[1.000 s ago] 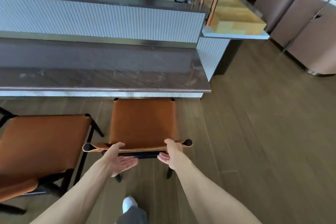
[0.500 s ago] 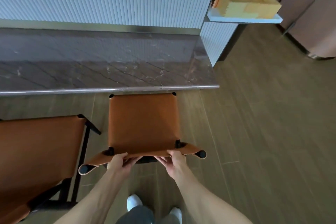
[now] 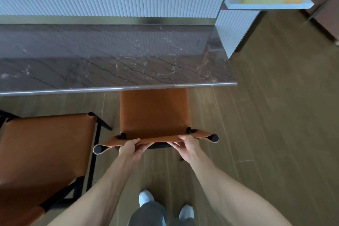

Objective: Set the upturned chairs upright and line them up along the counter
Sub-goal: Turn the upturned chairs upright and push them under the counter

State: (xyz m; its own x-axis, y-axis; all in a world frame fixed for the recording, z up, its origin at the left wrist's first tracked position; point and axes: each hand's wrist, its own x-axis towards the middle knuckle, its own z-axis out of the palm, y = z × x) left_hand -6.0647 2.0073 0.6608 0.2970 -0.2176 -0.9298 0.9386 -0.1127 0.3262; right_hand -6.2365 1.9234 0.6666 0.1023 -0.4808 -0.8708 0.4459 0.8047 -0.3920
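Since a second ago the chair (image 3: 155,113) has slid forward, and its front edge now sits tucked under the lip of the bench (image 3: 117,71), where before a strip of floor showed between them. My left hand (image 3: 131,147) and right hand (image 3: 189,145) have closed in from a loose touch to a firm grip: both are curled round the top of the backrest, fingers wrapped under the leather band, thumbs on top. I hold it there, I judge, because the backrest rail gives the best leverage for steering the seat straight in.

Tan leather makes up the seat, stretched flat and smooth over a thin black metal frame; the backrest band loops round black tube ends at either side. Dark, polished stone with pale veins forms the bench top, with a rounded metal-looking edge and a ribbed white panel behind. Just to the left stands a second chair (image 3: 45,150) of the same make, upright, set further back from the bench and at a slight angle, so it likely needs squaring up next. Wood-grain planks cover the floor (image 3: 275,115).
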